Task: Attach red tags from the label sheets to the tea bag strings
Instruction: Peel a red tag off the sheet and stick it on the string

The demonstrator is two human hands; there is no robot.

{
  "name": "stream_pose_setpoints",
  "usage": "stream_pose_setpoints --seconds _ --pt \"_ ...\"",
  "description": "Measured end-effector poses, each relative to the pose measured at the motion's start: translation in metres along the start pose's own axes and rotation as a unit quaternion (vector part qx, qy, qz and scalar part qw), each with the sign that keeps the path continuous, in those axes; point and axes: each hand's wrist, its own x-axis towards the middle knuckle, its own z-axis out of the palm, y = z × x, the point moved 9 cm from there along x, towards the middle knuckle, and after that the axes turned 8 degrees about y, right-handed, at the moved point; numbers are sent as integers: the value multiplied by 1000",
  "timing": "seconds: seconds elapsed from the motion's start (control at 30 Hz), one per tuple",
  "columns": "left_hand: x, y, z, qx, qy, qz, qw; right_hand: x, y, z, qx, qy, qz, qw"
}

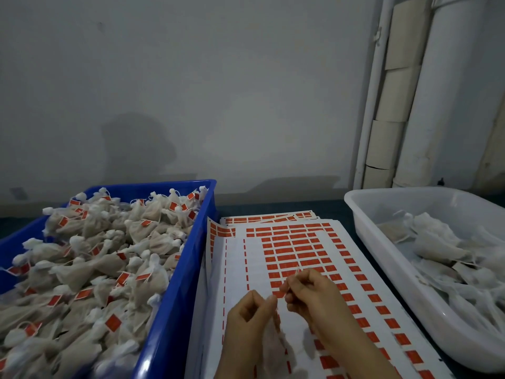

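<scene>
White label sheets (289,247) with rows of small red tags lie stacked in the middle of the table. Above them, my left hand (250,315) pinches the top of a pale tea bag (276,335) that hangs blurred below its fingers. My right hand (311,294) pinches the bag's thin string (291,279) between fingertips, close to the left hand. A blue crate (188,258) on the left is heaped with tea bags that carry red tags. A white tub (382,242) on the right holds tea bags without tags.
A grey wall stands behind the table. Tall white and beige rolls (404,91) lean in the back right corner. The crate and the tub flank the sheets closely on both sides.
</scene>
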Motion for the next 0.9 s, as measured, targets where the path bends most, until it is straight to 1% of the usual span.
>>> stream_pose_setpoints --seconds 0.13,0.23,0.37,0.5,0.53,0.6,0.63,0.7,0.77,0.83,0.9 --pt "-1 3 2 3 -10 -1 1000 -1 3 -1 -17 -5 -11 1000" --pt "-6 6 10 -3 -59 -2 998 1 2 -6 -27 15 -38 999" --pt "-8 3 15 -8 -87 -33 996 6 5 -9 -15 40 -61 997" --pt "-7 -2 15 -7 -107 -52 993 12 10 -8 -24 29 -57 998" --pt "-7 -2 15 -12 -105 -55 993 16 12 -10 -52 44 -60 996" --pt "-6 -3 9 -31 -81 -67 994 22 18 -15 -152 79 -77 982" --pt "-5 -3 6 -43 -68 -74 994 24 24 -11 -199 75 -77 974" --pt "-4 -3 1 -68 -50 -91 992 22 43 3 -294 30 -73 953" --pt "-1 -2 -7 -65 -31 -102 992 20 59 15 -398 -7 -99 912" --pt "2 0 -12 -33 -25 -93 995 18 64 20 -454 -14 -129 882" --pt "5 4 -13 -6 -32 -76 997 18 64 20 -479 -10 -135 867"
